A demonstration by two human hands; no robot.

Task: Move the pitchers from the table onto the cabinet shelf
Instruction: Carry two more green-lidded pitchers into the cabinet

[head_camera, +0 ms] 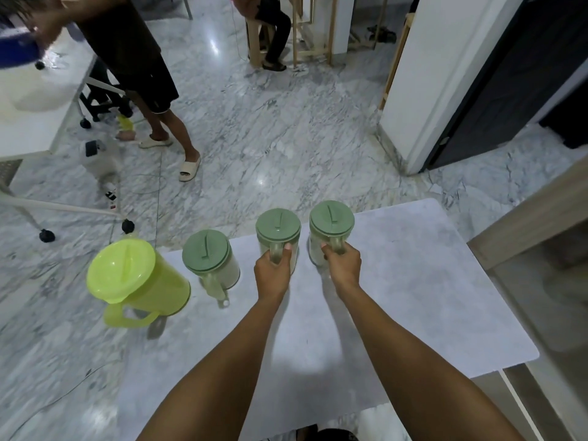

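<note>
Several pitchers stand in a row near the far edge of the grey table (413, 297). At the left is a lime-green pitcher (140, 281) with its handle toward me. Beside it stands a clear pitcher with a sage-green lid (208, 254), untouched. My left hand (273, 271) is closed around the handle of the second sage-lidded pitcher (278, 229). My right hand (342, 265) grips the handle of the third sage-lidded pitcher (332, 219) at the right. Both held pitchers are upright.
A wooden cabinet with a glass front (537, 237) stands at the right of the table. A person in dark shorts and sandals (152, 90) stands at the left by a white wheeled table (38, 128). Another person sits at the back (273, 27). A cable lies on the marble floor.
</note>
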